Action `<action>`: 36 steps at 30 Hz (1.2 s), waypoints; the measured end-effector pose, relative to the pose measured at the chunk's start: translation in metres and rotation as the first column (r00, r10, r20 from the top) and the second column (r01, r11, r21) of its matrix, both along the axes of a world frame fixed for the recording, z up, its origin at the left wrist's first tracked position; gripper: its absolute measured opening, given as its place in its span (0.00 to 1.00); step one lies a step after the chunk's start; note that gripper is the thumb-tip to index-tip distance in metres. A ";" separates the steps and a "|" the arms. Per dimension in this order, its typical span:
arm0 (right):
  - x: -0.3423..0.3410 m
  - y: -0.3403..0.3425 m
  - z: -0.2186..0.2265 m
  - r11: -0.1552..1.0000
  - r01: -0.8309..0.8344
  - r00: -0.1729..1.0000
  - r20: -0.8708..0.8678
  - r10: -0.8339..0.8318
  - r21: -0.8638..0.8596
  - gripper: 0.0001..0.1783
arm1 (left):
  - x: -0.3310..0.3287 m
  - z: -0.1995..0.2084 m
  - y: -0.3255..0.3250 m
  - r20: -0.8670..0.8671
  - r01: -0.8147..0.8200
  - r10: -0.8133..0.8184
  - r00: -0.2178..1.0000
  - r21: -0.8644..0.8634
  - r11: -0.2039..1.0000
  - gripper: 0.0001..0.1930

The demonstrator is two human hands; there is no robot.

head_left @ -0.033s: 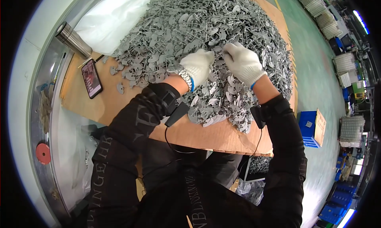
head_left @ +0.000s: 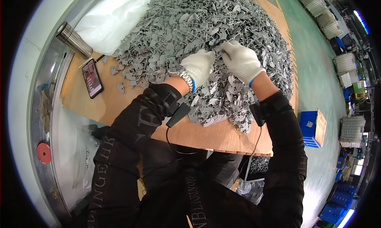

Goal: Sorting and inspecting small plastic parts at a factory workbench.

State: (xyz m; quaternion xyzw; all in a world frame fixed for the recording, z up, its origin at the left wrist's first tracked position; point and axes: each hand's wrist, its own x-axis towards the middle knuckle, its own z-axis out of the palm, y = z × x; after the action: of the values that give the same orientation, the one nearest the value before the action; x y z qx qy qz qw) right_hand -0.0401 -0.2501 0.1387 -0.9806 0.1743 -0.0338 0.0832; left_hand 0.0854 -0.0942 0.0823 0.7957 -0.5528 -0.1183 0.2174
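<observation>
A large heap of small flat grey metal parts [head_left: 170,33], many curved with pins, covers the wooden table in front of me. My left hand [head_left: 199,65], in a white knit glove with a metal-band watch at the wrist, sits low over the heap's near side. Its fingers are curled and turned away, so anything in them is hidden. Just right of it my right hand [head_left: 240,61], gloved too, has its thumb and fingers pinched together over the parts. A grey bit shows by its fingertips, too small to make out. The hands are close but apart.
On the left lie a phone [head_left: 92,79] and a steel thermos [head_left: 74,40], beside a white plastic sheet [head_left: 115,21]. A black cabled device [head_left: 178,115] hangs at my left wrist. A blue crate [head_left: 309,128] stands on the floor to the right.
My right hand has shifted slightly left and away from me, its fingertips moving toward the left hand. The left hand has barely moved.
</observation>
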 end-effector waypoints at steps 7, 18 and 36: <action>0.012 0.002 -0.006 0.975 -0.056 0.980 -0.199 0.013 -0.213 0.16 | 0.000 -0.012 -0.001 -0.046 -0.084 0.082 0.996 -0.032 0.996 0.14; -0.015 0.000 0.007 0.986 0.138 0.989 -0.064 -0.132 0.090 0.21 | 0.061 0.015 0.088 -0.764 -0.393 0.203 0.612 -0.071 0.917 0.14; -0.107 0.101 -0.026 -0.380 -0.297 0.736 -0.043 -0.675 0.876 0.18 | 0.017 -0.004 0.135 -0.085 -0.123 0.130 0.988 0.077 0.989 0.21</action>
State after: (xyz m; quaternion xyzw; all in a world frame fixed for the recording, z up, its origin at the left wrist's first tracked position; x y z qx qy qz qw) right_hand -0.1470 -0.1489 0.1129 -0.3462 0.2817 -0.1881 0.8749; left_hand 0.1020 0.0413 0.0780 0.8303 -0.4863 -0.1597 0.2204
